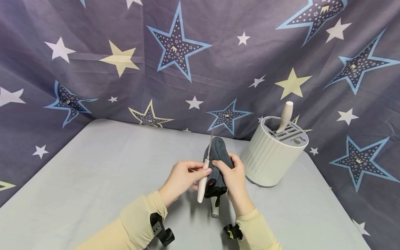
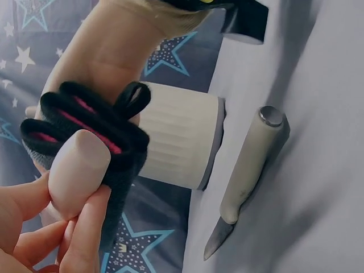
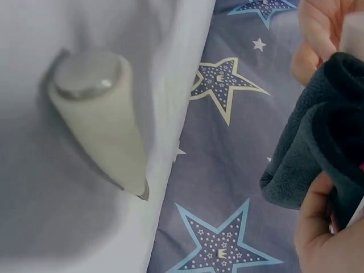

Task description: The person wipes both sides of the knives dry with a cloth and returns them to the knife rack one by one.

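Observation:
My left hand [image 1: 182,177] grips a knife [image 1: 202,185] by its pale handle, the thin blade pointing up and away. Right beside the blade, a folded dark grey cloth [image 1: 220,152] with black edging is held in my right hand [image 1: 235,178], thumb on top. In the left wrist view, pink shows between the folds of the cloth [image 2: 128,153], and a black loop hangs at its corner. A second knife [image 2: 247,165] with a cream handle and metal end cap lies on the table below both hands; the cloth partly hides it in the head view.
To the right stands a cream ribbed knife block [image 1: 268,156] with a slotted top. One knife handle [image 1: 285,116] sticks up out of it. The pale table [image 1: 93,180] ends at a dark star-patterned curtain [image 1: 131,86] behind and at the sides.

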`<state>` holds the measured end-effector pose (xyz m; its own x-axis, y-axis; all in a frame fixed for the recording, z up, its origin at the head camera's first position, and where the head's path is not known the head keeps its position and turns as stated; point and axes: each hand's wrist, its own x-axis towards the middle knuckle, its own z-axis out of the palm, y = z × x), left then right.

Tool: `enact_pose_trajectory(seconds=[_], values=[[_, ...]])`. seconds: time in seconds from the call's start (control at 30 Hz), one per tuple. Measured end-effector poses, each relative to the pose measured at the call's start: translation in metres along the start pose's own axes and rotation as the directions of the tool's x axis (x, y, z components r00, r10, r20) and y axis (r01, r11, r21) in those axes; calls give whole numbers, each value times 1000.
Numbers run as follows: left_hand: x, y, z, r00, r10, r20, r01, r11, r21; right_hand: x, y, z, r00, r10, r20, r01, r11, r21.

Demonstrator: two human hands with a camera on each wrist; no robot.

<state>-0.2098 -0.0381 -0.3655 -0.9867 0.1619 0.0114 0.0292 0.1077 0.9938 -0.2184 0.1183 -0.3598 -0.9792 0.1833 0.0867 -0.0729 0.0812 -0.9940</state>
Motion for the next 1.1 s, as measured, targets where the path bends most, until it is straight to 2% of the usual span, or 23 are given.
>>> enact_pose_trajectory(seconds=[0.1,0.33,0.57,0.7,0.93,1.1], values=[[-2,1,1,1000,11,9,-11,1000,4,2,-1,-2,1000,8,-9,-8,999,34],[-1,-1,-1,1000,-22,-4,22,999,-42,4,-2,-7,1000,10,-29,-8,998,55],[-1,-2,-2,995,-64,-74,59,996,-68,5,-3,-12,999,16,-44,-13,997,77],[-1,-3,-1,991,-65,-117,56,996,-72,6,-2,-15,999,28,-43,-24,995,92],[2,-5,0,989,-99,-110,74,973,-218,6,0,-18,998,48,-44,-43,993,109],[5,-7,0,983,-130,-133,95,966,-242,7,1,-19,998,52,-45,-47,992,121]])
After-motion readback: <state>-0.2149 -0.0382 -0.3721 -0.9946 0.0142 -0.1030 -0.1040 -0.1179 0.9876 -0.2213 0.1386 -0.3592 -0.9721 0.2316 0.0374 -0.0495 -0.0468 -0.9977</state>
